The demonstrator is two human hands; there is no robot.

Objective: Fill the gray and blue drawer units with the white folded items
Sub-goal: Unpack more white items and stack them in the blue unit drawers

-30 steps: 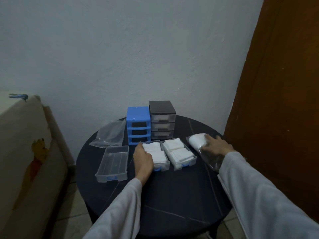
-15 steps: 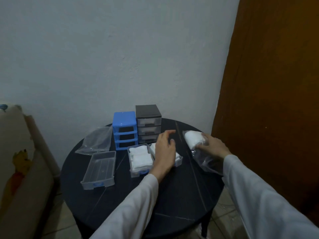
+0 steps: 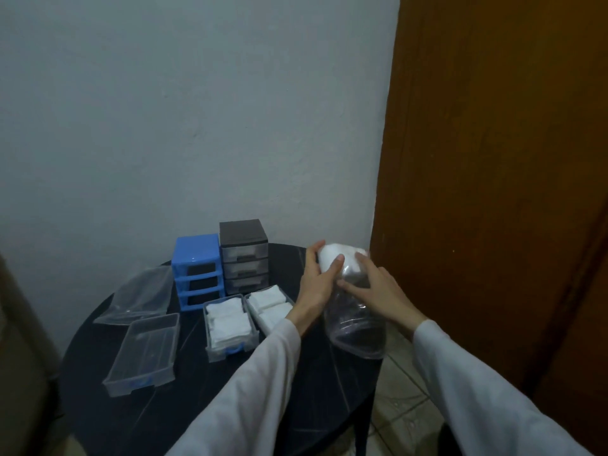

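the left hand's fingers point(image 3: 337, 262) curl round the far end of a clear plastic bag point(image 3: 357, 319), thumb over the wad of white folded items point(image 3: 342, 258) packed at that end. the right hand's fingers point(image 3: 362, 260) lie spread across the bag's top, pressing on the film rather than pinching it. left hand point(image 3: 317, 281) and right hand point(image 3: 378, 291) hold the bag lifted over the round table's right edge point(image 3: 368, 396), its slack near end hanging toward the person.

by my reading the step in hand is getting more items out of the bag. next comes working the wad to the opening, drawing pieces out, and laying them in the empty clear drawer point(image 3: 143, 352) at the left edge.

two filled drawers point(image 3: 230, 324) sit mid-table, in front of the blue drawer unit point(image 3: 197, 271), whose slots are open, and the gray drawer unit point(image 3: 244, 255) touching its right side. an empty bag point(image 3: 138, 296) lies flat at the far left.

no brand, label or writing can be read.
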